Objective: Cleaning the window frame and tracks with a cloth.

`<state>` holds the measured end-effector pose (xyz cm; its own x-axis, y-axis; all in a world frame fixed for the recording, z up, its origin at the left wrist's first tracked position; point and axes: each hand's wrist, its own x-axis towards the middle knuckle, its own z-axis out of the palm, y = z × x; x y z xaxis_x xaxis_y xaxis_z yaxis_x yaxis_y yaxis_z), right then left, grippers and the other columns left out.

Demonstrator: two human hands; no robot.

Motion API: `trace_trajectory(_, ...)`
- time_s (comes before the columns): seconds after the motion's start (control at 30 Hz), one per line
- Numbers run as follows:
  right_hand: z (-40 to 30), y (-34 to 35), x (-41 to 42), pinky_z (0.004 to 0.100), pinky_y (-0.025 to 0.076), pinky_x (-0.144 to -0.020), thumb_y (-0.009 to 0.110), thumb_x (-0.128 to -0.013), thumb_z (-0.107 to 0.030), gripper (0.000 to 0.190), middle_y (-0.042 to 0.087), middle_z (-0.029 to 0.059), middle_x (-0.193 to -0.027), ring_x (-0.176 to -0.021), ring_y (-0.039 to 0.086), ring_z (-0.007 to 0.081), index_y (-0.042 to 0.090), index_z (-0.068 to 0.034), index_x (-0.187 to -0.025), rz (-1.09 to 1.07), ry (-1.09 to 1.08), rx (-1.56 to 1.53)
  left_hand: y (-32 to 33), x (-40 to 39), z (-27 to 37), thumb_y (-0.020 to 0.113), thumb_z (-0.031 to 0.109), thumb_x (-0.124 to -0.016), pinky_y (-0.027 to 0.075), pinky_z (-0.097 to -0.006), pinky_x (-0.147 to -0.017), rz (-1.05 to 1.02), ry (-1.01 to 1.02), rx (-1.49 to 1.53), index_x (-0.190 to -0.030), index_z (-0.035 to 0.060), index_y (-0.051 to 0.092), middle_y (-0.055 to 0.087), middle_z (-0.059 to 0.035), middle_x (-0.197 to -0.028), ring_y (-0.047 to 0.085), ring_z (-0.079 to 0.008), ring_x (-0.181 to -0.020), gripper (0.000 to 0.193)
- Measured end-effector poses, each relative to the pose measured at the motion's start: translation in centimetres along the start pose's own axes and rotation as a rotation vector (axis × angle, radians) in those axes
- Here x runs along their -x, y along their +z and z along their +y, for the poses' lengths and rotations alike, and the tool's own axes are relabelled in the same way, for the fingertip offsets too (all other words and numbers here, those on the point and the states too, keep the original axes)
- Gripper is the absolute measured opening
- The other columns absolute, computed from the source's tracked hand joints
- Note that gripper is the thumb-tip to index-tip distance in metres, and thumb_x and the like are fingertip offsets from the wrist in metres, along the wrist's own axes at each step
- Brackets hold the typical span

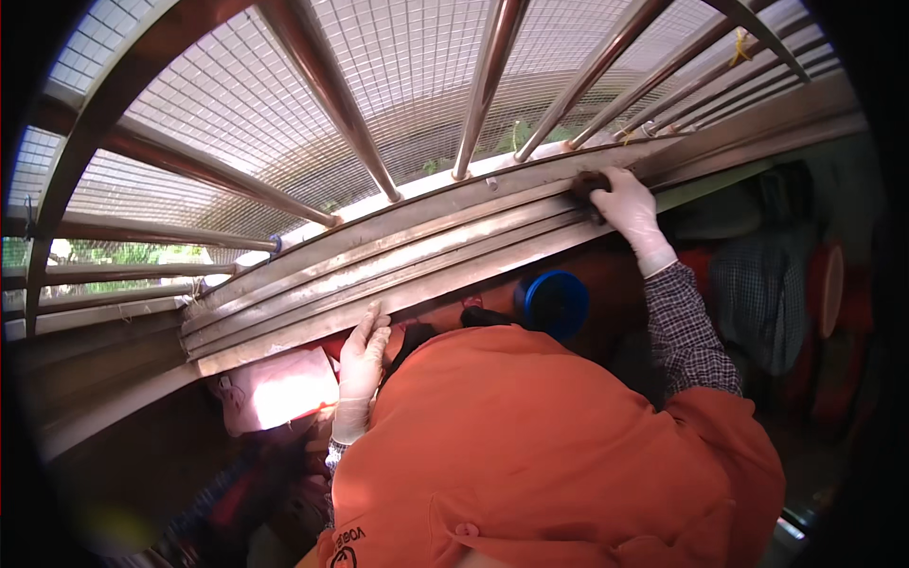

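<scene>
In a thin whitish glove, my right hand (628, 206) grips a dark brown pad or cloth (589, 186) and presses it on the metal window track (426, 250), towards its right end. The sill is long and grooved, with bright glare along its middle. My left hand (362, 362), gloved too, holds nothing; its fingertips rest on the near edge of the sill, left of my body. The underside of the pad is hidden.
Metal bars (490, 92) rise beyond the sill, with wire mesh (398, 78) behind them. Below the sill stands a blue bucket (568, 285). A pale pink cloth or bag (241, 383) lies at left. Checked fabric (758, 305) hangs at right, near a red stool-like object (827, 291).
</scene>
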<state>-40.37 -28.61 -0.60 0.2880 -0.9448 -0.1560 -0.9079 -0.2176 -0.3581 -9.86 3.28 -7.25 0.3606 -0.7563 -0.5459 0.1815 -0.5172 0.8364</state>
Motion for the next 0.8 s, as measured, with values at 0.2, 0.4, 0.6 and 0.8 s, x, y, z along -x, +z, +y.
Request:
trace_trajectory(0.2,-1.0,4.1,-0.5,0.0435,0.049,-0.083,0.057,-0.075,-0.023,0.031,0.064,0.0208,-0.098,-0.093,0.061,0.0371,0.066,-0.005,-0.099,-0.067,-0.143,0.268,1.8,0.1,0.0,0.051,0.007,-0.094,0.039,-0.0282,-0.101,0.004,-0.083,0.101,-0.141,0.0003,0.036,0.05,-0.0203,-0.132,0.05,-0.0209,-0.121,0.05)
trace_trajectory(0.4,-12.0,9.3,2.0,0.0474,0.05,-0.078,0.057,-0.073,-0.022,0.027,0.063,0.0221,-0.09,-0.086,0.063,0.0382,0.064,0.0,-0.086,-0.249,-0.475,0.181,-0.2,1.4,-3.7,0.052,0.006,-0.093,0.042,-0.026,-0.097,0.1,-0.008,0.181,-0.141,0.003,0.039,0.054,-0.0156,-0.127,0.053,-0.0151,-0.111,0.049)
trace_trajectory(0.6,-24.6,17.2,5.6,0.0473,0.05,-0.077,0.056,-0.076,-0.022,0.028,0.06,0.0229,-0.091,-0.085,0.062,0.0383,0.063,0.0,-0.093,-0.382,-0.634,-0.01,-3.8,3.8,-4.5,0.051,0.008,-0.094,0.043,-0.0245,-0.093,0.258,0.012,0.213,-0.141,0.0038,0.04,0.055,-0.0126,-0.124,0.053,-0.0134,-0.108,0.049)
trace_trajectory(0.8,-34.3,23.3,8.5,0.0458,0.052,-0.075,0.057,-0.078,-0.02,0.026,0.06,0.0242,-0.094,-0.08,0.064,0.0387,0.064,0.003,-0.087,-0.429,-0.79,-0.123,-5.0,5.6,-5.0,0.051,0.007,-0.093,0.045,-0.0231,-0.086,0.347,-0.004,0.251,-0.14,0.0022,0.041,0.057,-0.0112,-0.121,0.055,-0.0118,-0.101,0.048)
